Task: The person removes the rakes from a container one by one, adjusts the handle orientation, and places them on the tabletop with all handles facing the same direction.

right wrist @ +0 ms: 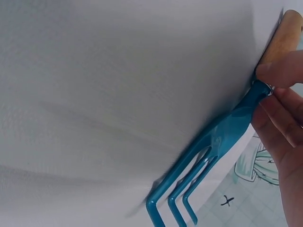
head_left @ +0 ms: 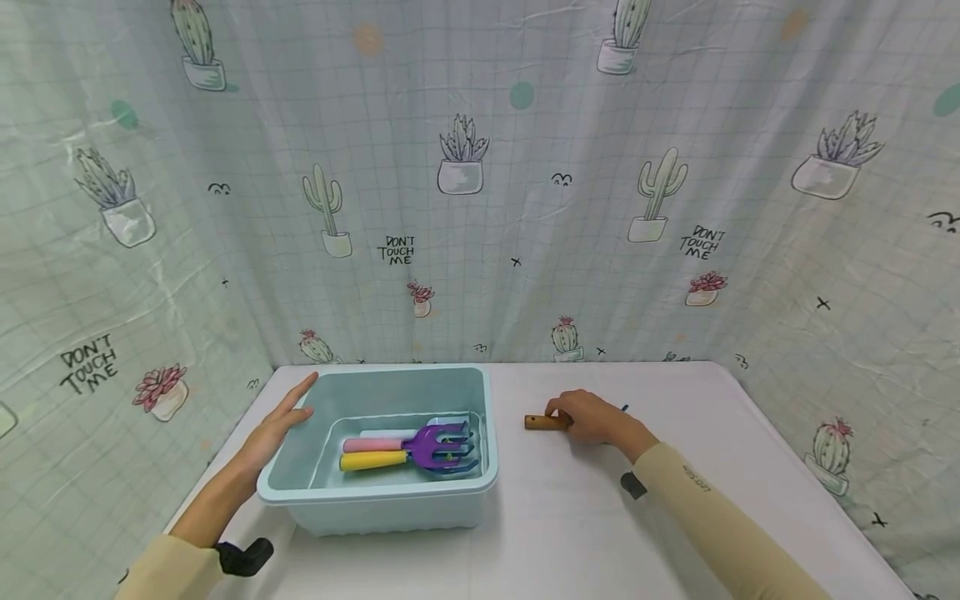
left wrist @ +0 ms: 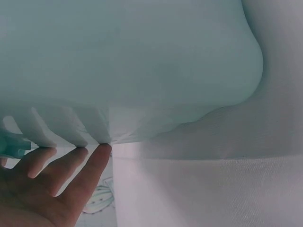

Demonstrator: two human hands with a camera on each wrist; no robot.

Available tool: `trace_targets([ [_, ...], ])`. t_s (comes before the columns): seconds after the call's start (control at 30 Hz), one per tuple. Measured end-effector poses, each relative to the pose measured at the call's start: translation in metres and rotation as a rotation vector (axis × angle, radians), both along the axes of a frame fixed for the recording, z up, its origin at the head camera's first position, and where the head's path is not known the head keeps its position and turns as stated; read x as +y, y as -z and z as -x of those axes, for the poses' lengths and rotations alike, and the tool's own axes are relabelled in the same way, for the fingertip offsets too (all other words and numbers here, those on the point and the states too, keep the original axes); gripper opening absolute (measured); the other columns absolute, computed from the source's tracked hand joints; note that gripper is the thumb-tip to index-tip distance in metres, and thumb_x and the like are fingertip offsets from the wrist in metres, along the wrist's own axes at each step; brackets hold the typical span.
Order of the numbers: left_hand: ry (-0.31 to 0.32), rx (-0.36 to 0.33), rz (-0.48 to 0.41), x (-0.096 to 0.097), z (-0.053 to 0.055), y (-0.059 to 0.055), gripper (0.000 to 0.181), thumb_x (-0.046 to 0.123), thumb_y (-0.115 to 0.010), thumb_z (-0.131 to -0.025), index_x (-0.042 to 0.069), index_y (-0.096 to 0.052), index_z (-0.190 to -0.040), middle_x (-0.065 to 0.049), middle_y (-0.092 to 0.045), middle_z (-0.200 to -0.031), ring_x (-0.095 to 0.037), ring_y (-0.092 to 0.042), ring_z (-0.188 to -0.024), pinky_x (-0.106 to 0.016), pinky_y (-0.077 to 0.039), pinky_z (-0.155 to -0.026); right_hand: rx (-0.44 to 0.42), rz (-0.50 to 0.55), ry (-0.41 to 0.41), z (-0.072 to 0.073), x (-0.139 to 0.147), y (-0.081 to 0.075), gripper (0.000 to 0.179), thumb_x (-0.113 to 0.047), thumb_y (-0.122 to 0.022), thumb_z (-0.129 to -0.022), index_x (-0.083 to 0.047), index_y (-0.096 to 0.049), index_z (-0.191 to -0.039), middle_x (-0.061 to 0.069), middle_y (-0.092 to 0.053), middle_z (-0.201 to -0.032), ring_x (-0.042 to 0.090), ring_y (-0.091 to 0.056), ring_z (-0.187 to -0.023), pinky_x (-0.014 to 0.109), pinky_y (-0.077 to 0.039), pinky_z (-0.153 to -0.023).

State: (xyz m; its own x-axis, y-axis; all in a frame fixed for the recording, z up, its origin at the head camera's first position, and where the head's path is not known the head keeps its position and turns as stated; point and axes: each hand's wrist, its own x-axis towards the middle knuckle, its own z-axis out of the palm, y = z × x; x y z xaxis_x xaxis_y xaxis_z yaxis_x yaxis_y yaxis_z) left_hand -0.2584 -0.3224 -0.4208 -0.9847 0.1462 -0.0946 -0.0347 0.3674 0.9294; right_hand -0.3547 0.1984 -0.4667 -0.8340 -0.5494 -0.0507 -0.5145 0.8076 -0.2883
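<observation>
On the white table's left half stands a pale blue plastic bin (head_left: 375, 493). Along its left side rests my left hand (head_left: 270, 435), fingers spread and straight; the left wrist view shows its fingertips (left wrist: 102, 152) against the bin's outer wall. To the right of the bin, my right hand (head_left: 592, 414) pinches a hand rake by its wooden handle (head_left: 538, 422). In the right wrist view the hand rake (right wrist: 229, 130) has a blue metal head with bent tines, lying at or just above the table. My thumb (right wrist: 279, 71) presses the handle near the ferrule.
Inside the bin lie garden hand tools: a purple fork (head_left: 435, 447), a yellow handle (head_left: 372, 460) and a pink handle (head_left: 372, 445), with a blue-tined tool partly hidden beneath. A cactus-print curtain (head_left: 510, 217) hangs behind and beside the white table (head_left: 555, 533).
</observation>
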Motion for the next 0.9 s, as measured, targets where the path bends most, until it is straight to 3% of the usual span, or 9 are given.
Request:
trace_targets([
  [0.17,-0.009,-0.010,0.015,0.001,0.002,0.000,0.067,0.030,-0.033,-0.112,0.033,0.005,-0.167,-0.011,0.011,-0.175,-0.052,0.003,-0.159,-0.080,-0.010,-0.117,0.035,-0.024,-0.028,-0.002,0.001,-0.005,0.035,0.001,-0.069,-0.090,-0.016,-0.072,-0.121,-0.002,-0.066,-0.097,0.013,-0.056,-0.087,0.038,-0.053,-0.085],
  [0.33,-0.013,-0.012,0.027,0.002,0.002,0.000,0.067,0.030,-0.033,-0.112,0.034,0.005,-0.167,-0.010,0.012,-0.175,-0.051,0.003,-0.159,-0.080,-0.011,-0.117,0.079,-0.033,-0.055,-0.006,0.001,-0.020,0.037,-0.011,-0.078,-0.089,-0.011,-0.070,-0.126,0.006,-0.070,-0.110,0.023,-0.066,-0.099,0.041,-0.056,-0.088],
  [0.47,-0.011,-0.004,0.019,0.002,-0.001,-0.001,0.067,0.032,-0.033,-0.112,0.032,0.005,-0.167,-0.010,0.012,-0.175,-0.051,0.002,-0.159,-0.078,-0.013,-0.118,0.120,-0.009,-0.069,-0.009,-0.004,-0.045,0.042,-0.016,-0.081,-0.089,-0.011,-0.069,-0.129,0.008,-0.070,-0.118,0.028,-0.069,-0.107,0.040,-0.059,-0.089],
  [0.7,-0.002,-0.001,0.010,0.001,-0.002,-0.001,0.067,0.031,-0.032,-0.112,0.032,0.006,-0.167,-0.010,0.013,-0.175,-0.052,0.002,-0.158,-0.077,-0.015,-0.117,0.203,-0.005,-0.068,-0.015,-0.021,-0.094,0.043,-0.016,-0.081,-0.090,-0.016,-0.068,-0.131,0.005,-0.068,-0.120,0.025,-0.070,-0.107,0.034,-0.062,-0.086],
  [0.9,-0.003,-0.004,0.006,0.002,0.000,0.000,0.067,0.029,-0.032,-0.112,0.032,0.006,-0.167,-0.011,0.013,-0.175,-0.053,0.001,-0.158,-0.077,-0.016,-0.117,0.254,0.023,-0.132,-0.024,-0.044,-0.127,0.042,-0.016,-0.079,-0.091,-0.016,-0.068,-0.132,0.007,-0.068,-0.124,0.024,-0.070,-0.106,0.033,-0.062,-0.085],
])
